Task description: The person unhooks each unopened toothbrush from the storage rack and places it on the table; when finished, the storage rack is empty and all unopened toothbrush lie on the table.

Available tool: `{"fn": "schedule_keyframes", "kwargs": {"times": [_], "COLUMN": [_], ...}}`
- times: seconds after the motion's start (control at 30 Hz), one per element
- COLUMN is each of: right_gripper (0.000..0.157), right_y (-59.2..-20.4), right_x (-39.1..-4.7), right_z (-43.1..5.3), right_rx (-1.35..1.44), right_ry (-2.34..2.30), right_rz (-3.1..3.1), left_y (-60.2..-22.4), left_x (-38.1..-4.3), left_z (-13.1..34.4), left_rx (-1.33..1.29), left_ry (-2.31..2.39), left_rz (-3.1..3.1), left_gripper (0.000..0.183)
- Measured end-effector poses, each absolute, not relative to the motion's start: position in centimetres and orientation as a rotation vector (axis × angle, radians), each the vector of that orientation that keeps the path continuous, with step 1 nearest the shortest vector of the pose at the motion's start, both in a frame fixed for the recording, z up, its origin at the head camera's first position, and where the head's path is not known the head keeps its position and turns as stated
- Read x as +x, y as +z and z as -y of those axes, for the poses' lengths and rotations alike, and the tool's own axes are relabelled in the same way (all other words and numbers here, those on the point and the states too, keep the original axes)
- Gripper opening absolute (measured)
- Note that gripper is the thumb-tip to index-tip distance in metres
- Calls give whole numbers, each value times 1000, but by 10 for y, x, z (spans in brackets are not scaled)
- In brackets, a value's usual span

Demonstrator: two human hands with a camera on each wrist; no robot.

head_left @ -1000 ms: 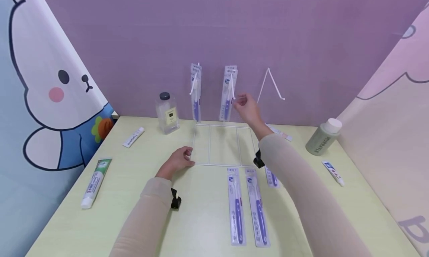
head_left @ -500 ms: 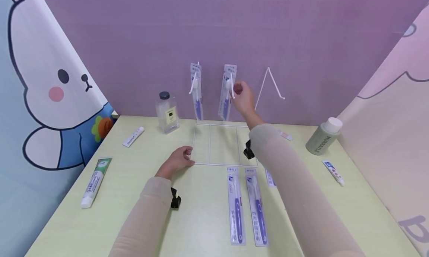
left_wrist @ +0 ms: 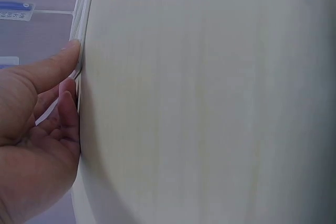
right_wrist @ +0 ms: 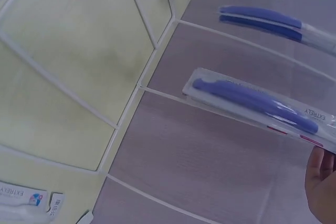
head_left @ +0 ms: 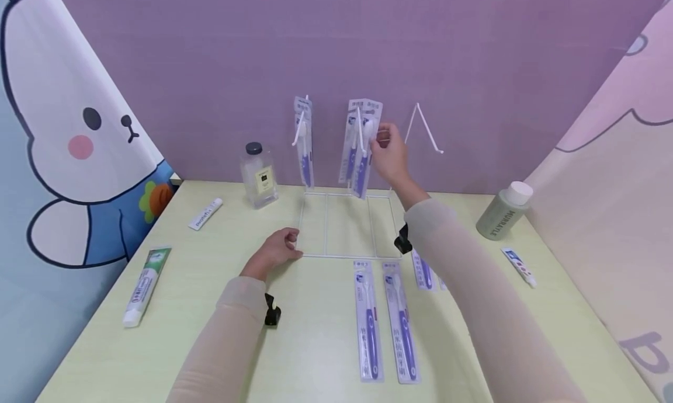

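Note:
A white wire display rack [head_left: 349, 257] with three upright hooks stands on the table. My left hand [head_left: 274, 251] pinches the left side of its base; in the left wrist view the thumb [left_wrist: 65, 59] lies along the wire. Packaged toothbrushes hang from the left hook [head_left: 302, 128] and the middle one. My right hand [head_left: 391, 155] pinches the right edge of the front packaged toothbrush [head_left: 366, 152] on the middle hook, which is fanned out from the pack behind it. In the right wrist view its purple handle [right_wrist: 257, 103] shows through the plastic. The right hook [head_left: 428, 128] is bare.
Two packaged toothbrushes [head_left: 370, 333] lie before the rack, with more partly under the right forearm. At left are a clear bottle [head_left: 259, 178], a small white tube [head_left: 205, 214] and a toothpaste tube [head_left: 147, 286]. A green bottle [head_left: 503, 213] and small tube [head_left: 519, 267] sit at right.
My right hand moves in to the middle hook and takes the front pack's edge; that pack swings right, away from the one behind. The left hand stays on the rack.

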State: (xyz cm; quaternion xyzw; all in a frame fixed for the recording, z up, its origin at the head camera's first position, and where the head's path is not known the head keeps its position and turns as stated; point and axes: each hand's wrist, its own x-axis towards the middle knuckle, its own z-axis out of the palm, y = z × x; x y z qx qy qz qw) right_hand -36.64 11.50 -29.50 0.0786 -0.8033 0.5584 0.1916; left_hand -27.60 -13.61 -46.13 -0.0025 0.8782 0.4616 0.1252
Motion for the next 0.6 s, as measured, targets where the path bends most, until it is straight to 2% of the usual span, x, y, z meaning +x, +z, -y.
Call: {"fn": "schedule_keyframes", "kwargs": {"times": [0.2,0.43,0.6], "right_gripper": [32,45,48], "right_y": [-303,-323,-340], "right_x": [-347,-317,-301], "right_z": [-125,-130,-131], "right_rx": [330,300,299], "right_ry": [1767,1881,1969], "right_rz": [2205,2326,2356], "left_y": [-460,-461,-463], "left_x": [-276,-276,-277], "left_z": [137,137,137], "left_rx": [10,21,13], "left_ry": [1361,1365,1376], "left_rz": [-2553,-2547,-2538], "left_gripper": [60,59,59]}}
